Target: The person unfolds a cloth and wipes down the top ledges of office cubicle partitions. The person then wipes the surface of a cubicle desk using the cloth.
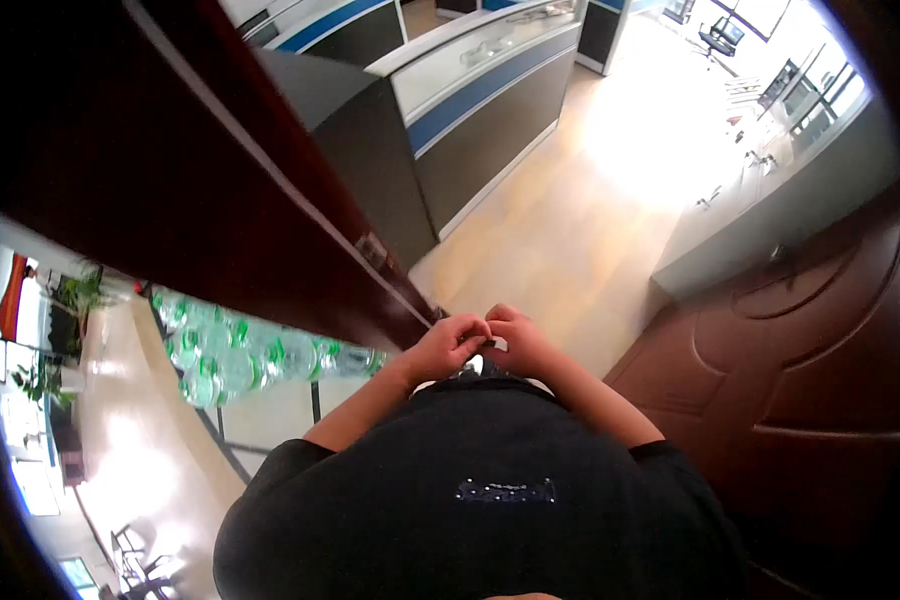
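Observation:
My left hand (447, 348) and my right hand (520, 342) are close together in front of my waist, with their fingertips meeting. The fingers of both are curled and closed in a pinch. Something small may be between the fingertips, but it is too small to make out. A black shirt (490, 450) with a small pale print covers my body just below the hands. Beyond my left hand is the edge of a dark red-brown door frame (370, 250).
A brown panelled door (800, 360) stands on my right. Ahead runs a light floor (540, 220) beside grey and blue office partitions (500, 110). Several clear plastic bottles with green caps (230, 350) are clustered on the left, with potted plants (80, 290) farther off.

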A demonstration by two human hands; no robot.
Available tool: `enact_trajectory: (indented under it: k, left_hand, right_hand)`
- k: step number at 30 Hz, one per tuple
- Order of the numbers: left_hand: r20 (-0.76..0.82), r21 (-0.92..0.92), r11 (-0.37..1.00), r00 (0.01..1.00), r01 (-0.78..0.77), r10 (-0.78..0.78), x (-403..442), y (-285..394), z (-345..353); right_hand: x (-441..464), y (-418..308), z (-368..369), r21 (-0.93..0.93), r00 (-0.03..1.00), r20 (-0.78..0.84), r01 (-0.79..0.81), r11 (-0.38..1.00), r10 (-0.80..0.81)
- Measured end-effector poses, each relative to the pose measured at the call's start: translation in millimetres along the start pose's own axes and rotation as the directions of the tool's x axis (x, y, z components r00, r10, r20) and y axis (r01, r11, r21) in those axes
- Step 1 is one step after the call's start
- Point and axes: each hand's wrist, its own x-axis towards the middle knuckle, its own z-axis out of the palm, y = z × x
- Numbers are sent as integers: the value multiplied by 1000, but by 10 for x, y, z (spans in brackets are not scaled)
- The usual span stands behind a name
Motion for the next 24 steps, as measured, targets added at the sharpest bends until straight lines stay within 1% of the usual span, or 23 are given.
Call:
enact_trajectory:
  k: [1,2,3,4,5,6,7,8,9,10,12,13,14,15,16,17,18,19,20,21,22,23,24]
  left_hand:
    - [-11,-33,997,998,63,-63,308,-45,-94]
    - [-25,-80,989,991,128,-130,607,-100,-143]
    - [2,-29,989,990,143,-143,905,-96,-223]
    - [53,104,984,987,147,-153,1184,72,-319]
    - [105,218,975,991,53,-77,1438,151,-380]
    - [160,327,944,987,-44,-9,1670,194,-426]
    - [157,323,945,988,-48,-3,1905,208,-440]
    - [196,426,890,977,-164,85,2114,205,-465]
    - [247,518,812,956,-268,159,2272,234,-507]
    - [243,516,815,958,-262,154,2439,270,-544]
    - [195,294,956,977,29,-89,2813,301,-621]
    - [171,333,943,983,1,-61,2993,306,-692]
    - [105,336,942,993,7,-45,3126,283,-753]
    - [69,399,915,997,-64,40,3263,184,-843]
    - [12,398,909,992,-123,130,3411,131,-918]
    - [-67,437,889,980,-139,186,3504,207,-976]
    - [-103,586,763,909,-272,404,3600,296,-1017]
    - [-121,607,742,889,-285,441,3690,411,-1045]
    - [-136,629,720,869,-295,475,3743,490,-1072]
    - [-179,481,858,937,-182,299,3781,499,-1096]
    - [-199,314,948,973,-53,120,3837,491,-1110]
    - [-209,194,980,978,42,0,3874,505,-1126]
    - [-285,35,994,955,102,-88,3923,566,-1126]
  right_hand:
    - [92,35,-214,-144,995,-100,-24,989,9]
    - [158,134,-360,-158,995,-100,-37,987,21]
    - [209,228,-520,-127,977,-207,-83,988,55]
    - [232,310,-665,-88,946,-310,-125,988,92]
    - [213,381,-749,-94,946,-308,-138,986,103]
    - [197,466,-803,-84,903,-405,-189,978,140]
    - [226,567,-898,-76,852,-497,-231,970,164]
    - [296,700,-980,-58,791,-583,-269,961,186]
    - [410,777,-1089,-51,793,-579,-268,962,190]
    - [495,868,-1246,-46,779,-594,-285,957,203]
    - [661,1129,-1558,-33,750,-619,-323,946,235]
    - [827,1297,-1741,-59,759,-641,-193,979,111]
    - [964,1451,-1879,-39,767,-636,-140,989,84]
    - [1135,1549,-2020,-3,787,-610,-127,992,99]
    - [1312,1725,-2164,31,814,-579,-36,999,47]
    - [1464,1926,-2240,80,849,-526,2,997,40]
    - [1595,1884,-2410,133,877,-462,-76,988,130]
    - [1715,1835,-2596,178,894,-391,-160,971,219]
    - [1830,1969,-2679,261,920,-344,-96,961,186]
    - [1939,2008,-2802,288,941,-291,-89,954,175]
    - [2066,2019,-2977,310,960,-233,-77,947,155]
    - [2171,2036,-3108,340,966,-217,-63,938,143]
    - [2290,2068,-3178,376,971,-198,-54,925,137]
